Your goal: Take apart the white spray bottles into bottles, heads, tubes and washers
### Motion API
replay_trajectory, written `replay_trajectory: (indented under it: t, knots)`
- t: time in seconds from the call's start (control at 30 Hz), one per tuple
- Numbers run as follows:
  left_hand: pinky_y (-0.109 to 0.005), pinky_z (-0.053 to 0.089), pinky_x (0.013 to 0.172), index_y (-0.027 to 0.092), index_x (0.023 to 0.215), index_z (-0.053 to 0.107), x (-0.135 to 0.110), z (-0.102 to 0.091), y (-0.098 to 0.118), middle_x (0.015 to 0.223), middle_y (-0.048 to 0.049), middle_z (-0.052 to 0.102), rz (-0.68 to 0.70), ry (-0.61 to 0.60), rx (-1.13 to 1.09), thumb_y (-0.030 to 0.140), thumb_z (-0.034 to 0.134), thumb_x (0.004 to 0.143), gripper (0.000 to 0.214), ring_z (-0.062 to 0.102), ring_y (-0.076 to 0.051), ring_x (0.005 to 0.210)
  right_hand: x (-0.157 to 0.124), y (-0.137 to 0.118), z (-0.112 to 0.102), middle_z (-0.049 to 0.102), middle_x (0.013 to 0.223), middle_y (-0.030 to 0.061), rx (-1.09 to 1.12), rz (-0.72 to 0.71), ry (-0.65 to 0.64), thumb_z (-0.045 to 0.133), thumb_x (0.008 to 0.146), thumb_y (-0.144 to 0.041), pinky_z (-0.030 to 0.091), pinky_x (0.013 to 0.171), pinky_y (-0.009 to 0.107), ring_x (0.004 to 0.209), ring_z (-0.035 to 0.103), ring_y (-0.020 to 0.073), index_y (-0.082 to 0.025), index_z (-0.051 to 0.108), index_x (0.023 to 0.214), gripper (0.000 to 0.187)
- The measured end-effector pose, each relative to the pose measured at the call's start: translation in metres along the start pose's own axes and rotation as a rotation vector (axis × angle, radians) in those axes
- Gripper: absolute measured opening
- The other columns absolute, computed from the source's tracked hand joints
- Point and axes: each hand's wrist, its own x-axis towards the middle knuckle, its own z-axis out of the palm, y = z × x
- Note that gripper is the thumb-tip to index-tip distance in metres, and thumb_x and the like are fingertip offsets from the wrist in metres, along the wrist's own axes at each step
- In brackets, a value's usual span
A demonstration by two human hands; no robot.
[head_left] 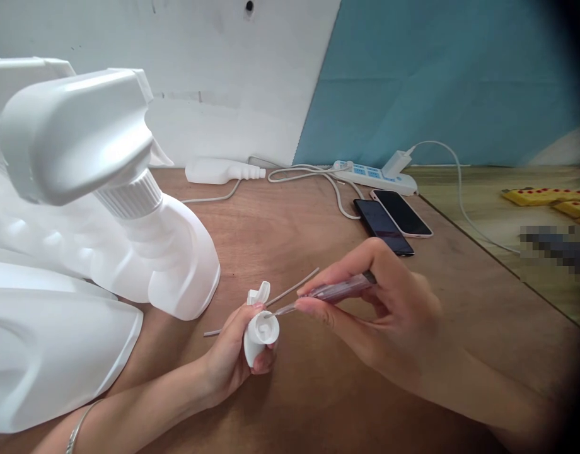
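Looking down at a brown wooden table (pixel 294 403), smooth with a faint grain. At far left, white plastic spray bottles are crowded together. The nearest bottle (pixel 176 252) is glossy, with a ribbed collar and a blocky trigger head, and another moulded shell (pixel 48 353) lies below it.

Next comes the left hand (pixel 228 359), a thin bracelet (pixel 82 422) on its wrist. Its fingers are closed around a small white cap (pixel 259 334), held just above the table near the middle of the view. The cap is rounded, matte plastic, with a flip lid standing open behind it. A thin grey straw (pixel 290 291) lies flat on the table just behind the cap.

The right hand (pixel 394 315) pinches a slim, clear, pink-tinted tool (pixel 337 291) between thumb and fingers, as one holds a pen. Its fine pointed tip touches the cap's open mouth.

The step in hand looks like working the tip into the cap's opening. Pushing further would, I judge, call for a firm grip on the cap and a light, well-aimed push, since the smooth plastic could slip.

Further right, two dark glassy phones (pixel 383 226) lie side by side. Behind them is a white power strip (pixel 375 176) with a charger and looping cables. At far right, yellow blocks (pixel 550 198) sit on a separate surface.
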Motion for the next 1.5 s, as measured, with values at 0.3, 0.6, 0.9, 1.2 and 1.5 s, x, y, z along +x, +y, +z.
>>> replay_trajectory:
  t: [0.3,0.6,0.9,1.2,1.5]
  knots:
    - [-0.019,0.020,0.038,0.018,0.069,0.040,-0.001,0.000,-0.001,0.038,0.0060,0.042,0.035,0.000,0.000,0.044,0.051,0.077,0.029,0.030,-0.006,0.033,-0.012,-0.012,0.002,0.066,0.076,-0.0055,-0.138,-0.136,0.039,0.063,0.074,-0.015,0.055,0.051,0.018,0.061,0.066,0.0113,-0.026,0.047,0.085,0.023]
    - [-0.017,0.028,0.040,0.019,0.074,0.038,0.000,0.002,-0.002,0.047,0.0070,0.047,0.024,0.112,-0.024,0.050,0.061,0.070,0.040,0.041,-0.006,0.037,-0.026,-0.021,0.005,0.067,0.078,-0.0045,-0.427,-0.348,0.020,0.057,0.076,-0.011,0.055,0.058,0.022,0.072,0.066,0.0142,-0.026,0.049,0.086,0.019]
    - [-0.019,0.027,0.042,0.018,0.069,0.036,0.000,0.000,-0.004,0.044,0.0052,0.046,0.079,0.059,-0.018,0.045,0.049,0.082,0.032,0.037,-0.007,0.038,-0.011,-0.005,0.008,0.065,0.069,-0.0043,-0.214,-0.259,0.056,0.060,0.075,-0.008,0.051,0.048,0.019,0.060,0.065,0.0116,-0.023,0.046,0.080,0.021]
    - [-0.019,0.022,0.040,0.016,0.062,0.040,0.002,-0.001,-0.001,0.041,0.0046,0.041,0.051,0.015,-0.013,0.042,0.042,0.084,0.034,0.031,-0.005,0.036,-0.010,-0.002,0.009,0.065,0.072,-0.0038,-0.087,-0.119,0.067,0.062,0.076,-0.015,0.054,0.051,0.020,0.063,0.066,0.0127,-0.024,0.044,0.082,0.021]
    - [-0.017,0.021,0.038,0.014,0.062,0.044,0.002,-0.006,0.001,0.052,0.0038,0.043,0.036,-0.033,-0.095,0.034,0.034,0.086,0.033,0.033,-0.003,0.035,-0.007,0.005,0.012,0.066,0.075,-0.0042,0.149,0.070,0.080,0.065,0.074,-0.016,0.057,0.059,0.022,0.069,0.067,0.0140,-0.025,0.042,0.080,0.026]
